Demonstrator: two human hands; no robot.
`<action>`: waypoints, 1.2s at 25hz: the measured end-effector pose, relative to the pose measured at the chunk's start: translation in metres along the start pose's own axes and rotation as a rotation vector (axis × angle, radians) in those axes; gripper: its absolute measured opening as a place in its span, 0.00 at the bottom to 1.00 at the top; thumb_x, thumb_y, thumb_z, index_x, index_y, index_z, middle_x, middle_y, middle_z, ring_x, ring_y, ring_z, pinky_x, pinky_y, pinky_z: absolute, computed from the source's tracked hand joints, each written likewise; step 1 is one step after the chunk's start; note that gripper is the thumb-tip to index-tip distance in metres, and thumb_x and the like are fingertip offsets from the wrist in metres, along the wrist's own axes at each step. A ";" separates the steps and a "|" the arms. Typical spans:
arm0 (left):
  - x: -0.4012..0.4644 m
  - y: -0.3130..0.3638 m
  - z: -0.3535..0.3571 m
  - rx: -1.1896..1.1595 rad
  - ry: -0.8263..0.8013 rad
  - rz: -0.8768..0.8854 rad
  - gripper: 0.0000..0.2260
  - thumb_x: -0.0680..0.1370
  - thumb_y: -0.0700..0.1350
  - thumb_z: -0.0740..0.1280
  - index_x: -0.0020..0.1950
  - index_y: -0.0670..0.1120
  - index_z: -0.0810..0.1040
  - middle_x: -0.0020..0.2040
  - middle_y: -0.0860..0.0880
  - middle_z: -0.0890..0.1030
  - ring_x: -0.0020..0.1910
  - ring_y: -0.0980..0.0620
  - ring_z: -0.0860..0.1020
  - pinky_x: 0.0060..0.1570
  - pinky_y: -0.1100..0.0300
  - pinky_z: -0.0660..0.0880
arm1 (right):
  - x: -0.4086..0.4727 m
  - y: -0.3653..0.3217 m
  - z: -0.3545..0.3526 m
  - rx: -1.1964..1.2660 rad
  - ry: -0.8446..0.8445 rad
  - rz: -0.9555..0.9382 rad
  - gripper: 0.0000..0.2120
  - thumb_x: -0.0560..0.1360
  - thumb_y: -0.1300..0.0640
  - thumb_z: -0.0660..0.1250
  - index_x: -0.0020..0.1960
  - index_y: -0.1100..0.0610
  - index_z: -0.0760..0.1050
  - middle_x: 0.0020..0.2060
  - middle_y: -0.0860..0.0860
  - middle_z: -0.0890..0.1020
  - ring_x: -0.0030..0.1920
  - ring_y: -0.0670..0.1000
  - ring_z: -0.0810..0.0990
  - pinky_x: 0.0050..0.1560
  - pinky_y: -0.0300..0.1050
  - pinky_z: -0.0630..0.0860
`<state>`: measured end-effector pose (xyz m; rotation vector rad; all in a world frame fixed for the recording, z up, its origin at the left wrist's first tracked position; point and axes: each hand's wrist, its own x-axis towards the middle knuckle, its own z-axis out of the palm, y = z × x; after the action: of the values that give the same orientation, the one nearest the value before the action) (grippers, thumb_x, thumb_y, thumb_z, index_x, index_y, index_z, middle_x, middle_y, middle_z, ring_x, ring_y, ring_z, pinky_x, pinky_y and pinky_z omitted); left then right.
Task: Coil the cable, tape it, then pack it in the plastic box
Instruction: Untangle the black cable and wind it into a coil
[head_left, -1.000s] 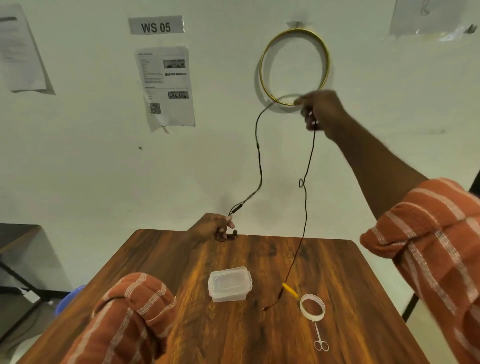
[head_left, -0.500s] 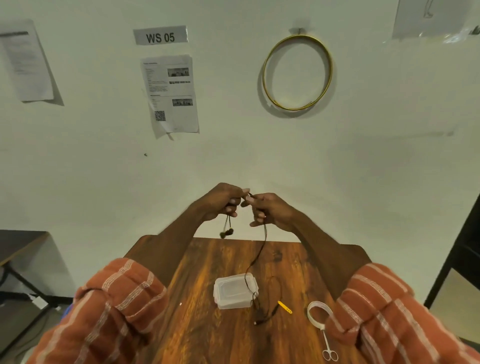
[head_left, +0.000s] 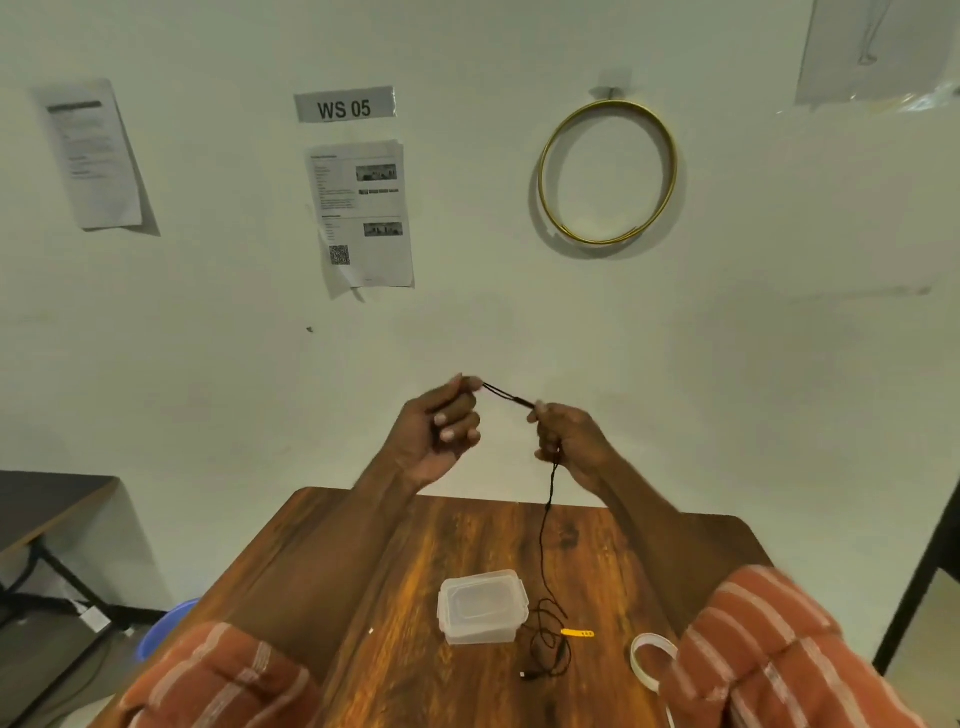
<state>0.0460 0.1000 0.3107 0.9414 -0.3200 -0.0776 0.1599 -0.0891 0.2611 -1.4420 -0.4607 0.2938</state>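
A thin black cable (head_left: 543, 535) is stretched between both hands above the far end of the wooden table (head_left: 405, 561). My left hand (head_left: 441, 431) pinches one end of it at the fingertips. My right hand (head_left: 569, 441) grips it a short way along. From the right hand the cable hangs down and lies in loose loops beside the clear plastic box (head_left: 482, 605), whose lid is on. A roll of white tape (head_left: 652, 660) lies at the table's right, partly hidden by my right sleeve.
A small yellow piece (head_left: 576, 633) lies right of the box. A gold hoop (head_left: 608, 171) and papers hang on the wall. A dark table (head_left: 47, 499) stands at the left, a blue bin (head_left: 161, 626) on the floor beside my table.
A second ago my right hand held the cable high by the hoop and my left was at the table. Both hands have since met above the table, and now they have drawn slightly apart.
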 end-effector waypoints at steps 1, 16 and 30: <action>0.009 0.010 0.011 -0.060 0.000 0.093 0.12 0.82 0.44 0.57 0.49 0.42 0.80 0.23 0.53 0.67 0.22 0.57 0.68 0.34 0.63 0.77 | -0.011 0.011 0.009 -0.060 -0.021 -0.005 0.13 0.79 0.49 0.65 0.48 0.58 0.81 0.28 0.47 0.71 0.28 0.46 0.68 0.38 0.44 0.76; 0.007 -0.040 -0.002 0.850 0.034 -0.079 0.17 0.84 0.46 0.55 0.66 0.39 0.75 0.31 0.45 0.73 0.21 0.53 0.68 0.24 0.61 0.73 | -0.070 -0.073 -0.009 -0.117 -0.017 -0.261 0.16 0.83 0.54 0.58 0.40 0.57 0.76 0.25 0.45 0.63 0.26 0.45 0.58 0.27 0.38 0.60; 0.063 0.034 0.031 0.935 0.441 0.422 0.13 0.83 0.43 0.57 0.63 0.37 0.73 0.35 0.46 0.82 0.43 0.53 0.84 0.50 0.63 0.78 | -0.113 0.007 0.022 -0.204 -0.156 -0.124 0.14 0.83 0.59 0.57 0.51 0.67 0.77 0.26 0.46 0.65 0.26 0.44 0.63 0.26 0.35 0.61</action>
<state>0.0940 0.0831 0.3700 1.7492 -0.1247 0.7162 0.0512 -0.1210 0.2419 -1.5873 -0.7210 0.2658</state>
